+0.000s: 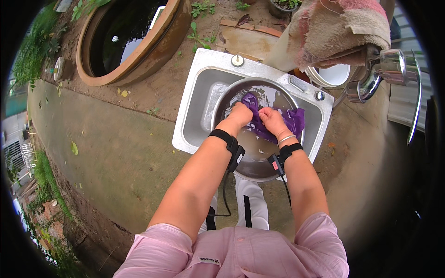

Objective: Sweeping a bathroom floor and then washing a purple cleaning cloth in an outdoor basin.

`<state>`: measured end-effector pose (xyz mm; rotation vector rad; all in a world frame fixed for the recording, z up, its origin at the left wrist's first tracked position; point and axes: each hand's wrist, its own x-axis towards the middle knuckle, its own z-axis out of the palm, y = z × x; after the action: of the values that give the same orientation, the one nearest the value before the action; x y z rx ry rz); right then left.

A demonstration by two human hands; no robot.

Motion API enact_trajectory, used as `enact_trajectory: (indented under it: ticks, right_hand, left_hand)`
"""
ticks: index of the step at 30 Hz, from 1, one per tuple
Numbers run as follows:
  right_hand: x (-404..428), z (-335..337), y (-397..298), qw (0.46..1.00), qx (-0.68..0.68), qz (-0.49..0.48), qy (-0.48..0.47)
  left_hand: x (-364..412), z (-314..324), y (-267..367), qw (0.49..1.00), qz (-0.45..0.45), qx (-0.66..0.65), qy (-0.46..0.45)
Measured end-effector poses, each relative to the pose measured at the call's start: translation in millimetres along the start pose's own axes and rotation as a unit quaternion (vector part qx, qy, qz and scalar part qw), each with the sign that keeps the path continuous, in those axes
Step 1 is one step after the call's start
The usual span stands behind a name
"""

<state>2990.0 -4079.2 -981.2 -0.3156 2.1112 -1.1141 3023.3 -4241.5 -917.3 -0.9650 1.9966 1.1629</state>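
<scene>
A round metal basin (pixel 256 175) of cloudy water rests in a stainless steel sink (pixel 194 87). Purple cloth (pixel 295 120) lies partly in the water, with its right end up against the basin's wall. My left hand (pixel 240 114) is closed on the cloth's left part, its fingertips hidden. My right hand (pixel 272 120) pinches the middle of the cloth between thumb and fingers, close beside the left. Both wrists bear black straps with small devices and cables, and the right one also has a bangle.
A faucet (pixel 368 83) juts in at the right, beside a hanging worn towel (pixel 333 34) and a white bucket (pixel 333 76). A large clay vat (pixel 139 69) holding dark water stands at upper left. A drain stopper (pixel 237 60) sits on the sink's back rim.
</scene>
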Motion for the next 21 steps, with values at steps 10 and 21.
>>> enact_trajectory:
  ticks: [10, 21]
  right_hand:
    - [-47, -23, -12, 0.993, 0.114, 0.000, -0.019]
    - [-61, -31, -6, 0.991, 0.108, -0.035, 0.067]
  left_hand:
    - [26, 26, -4, 0.969, -0.007, -0.238, -0.070]
    - [11, 25, -20, 0.970, 0.006, -0.238, -0.045]
